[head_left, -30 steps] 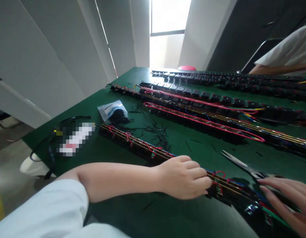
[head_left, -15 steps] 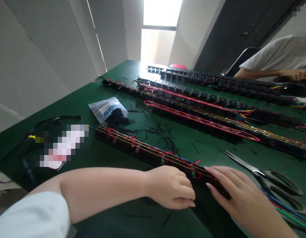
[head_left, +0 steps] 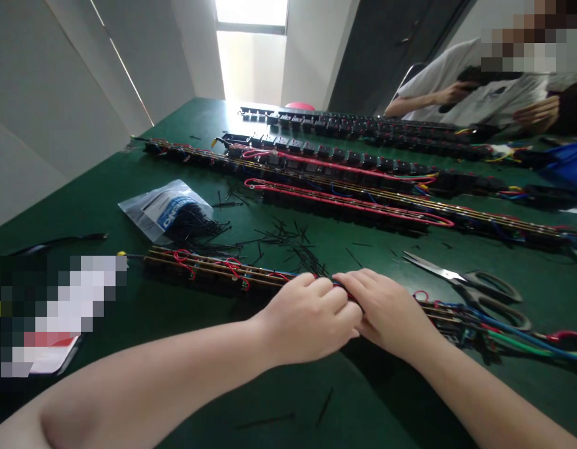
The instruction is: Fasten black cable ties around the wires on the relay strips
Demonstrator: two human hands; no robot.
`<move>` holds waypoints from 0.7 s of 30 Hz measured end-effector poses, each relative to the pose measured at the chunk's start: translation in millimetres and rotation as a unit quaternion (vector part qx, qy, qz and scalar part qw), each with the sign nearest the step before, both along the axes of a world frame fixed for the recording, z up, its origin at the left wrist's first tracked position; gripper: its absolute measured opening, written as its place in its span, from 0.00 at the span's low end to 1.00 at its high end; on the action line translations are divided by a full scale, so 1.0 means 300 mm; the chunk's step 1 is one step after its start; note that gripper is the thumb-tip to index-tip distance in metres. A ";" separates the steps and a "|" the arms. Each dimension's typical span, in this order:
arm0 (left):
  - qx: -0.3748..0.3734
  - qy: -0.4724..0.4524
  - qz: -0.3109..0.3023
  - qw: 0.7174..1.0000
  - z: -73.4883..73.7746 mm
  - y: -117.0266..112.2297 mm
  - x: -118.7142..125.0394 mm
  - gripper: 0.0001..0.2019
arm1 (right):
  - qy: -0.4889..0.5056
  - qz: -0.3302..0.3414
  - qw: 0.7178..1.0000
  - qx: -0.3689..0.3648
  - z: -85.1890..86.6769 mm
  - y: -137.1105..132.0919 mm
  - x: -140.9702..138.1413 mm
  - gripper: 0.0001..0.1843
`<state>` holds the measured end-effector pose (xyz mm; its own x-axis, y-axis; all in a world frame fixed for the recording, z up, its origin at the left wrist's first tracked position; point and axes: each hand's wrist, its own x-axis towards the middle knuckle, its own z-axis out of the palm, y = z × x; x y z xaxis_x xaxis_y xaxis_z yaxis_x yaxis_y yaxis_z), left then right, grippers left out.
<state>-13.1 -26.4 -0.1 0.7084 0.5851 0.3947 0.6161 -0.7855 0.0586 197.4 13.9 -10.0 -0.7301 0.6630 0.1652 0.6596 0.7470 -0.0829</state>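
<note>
A long black strip (head_left: 214, 269) with brass-coloured bars and red and blue wires lies across the near part of the green table. Over its middle is my left hand (head_left: 311, 321), curled closed, its fingertips tucked against my right hand; whatever they pinch is hidden. My right hand (head_left: 386, 308) is wrapped over the strip just to the right, fingers on the far side and thumb covered by the left hand. Behind the strip lie loose black cable ties (head_left: 293, 240), with more spilling from a clear plastic bag (head_left: 162, 209). Scissors (head_left: 461, 280) rest beyond my right hand.
Further back lie several similar long strips (head_left: 344, 206) with red wire loops. At the left is a blurred-out white item (head_left: 59, 355). Green and blue cables (head_left: 526, 343) run off to the right. Across the table a person's hands (head_left: 536, 112) hold something dark.
My left hand has come up against my right hand on the strip; earlier they were apart. The view has turned, so the table's things sit further left.
</note>
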 end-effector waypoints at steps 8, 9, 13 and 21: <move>-0.236 0.226 0.205 0.923 0.158 0.041 -0.113 0.26 | -0.023 -0.016 0.999 -0.018 0.011 -0.007 0.004 0.30; -0.256 0.246 0.213 0.910 0.161 0.047 -0.125 0.26 | -0.022 -0.016 0.999 -0.018 0.009 -0.006 0.003 0.29; -0.273 0.260 0.210 0.902 0.161 0.070 -0.148 0.27 | -0.015 -0.015 1.000 -0.022 0.007 -0.007 0.000 0.19; -0.272 0.244 0.176 0.914 0.168 0.086 -0.164 0.25 | -0.018 -0.027 0.998 -0.048 0.065 -0.030 -0.008 0.18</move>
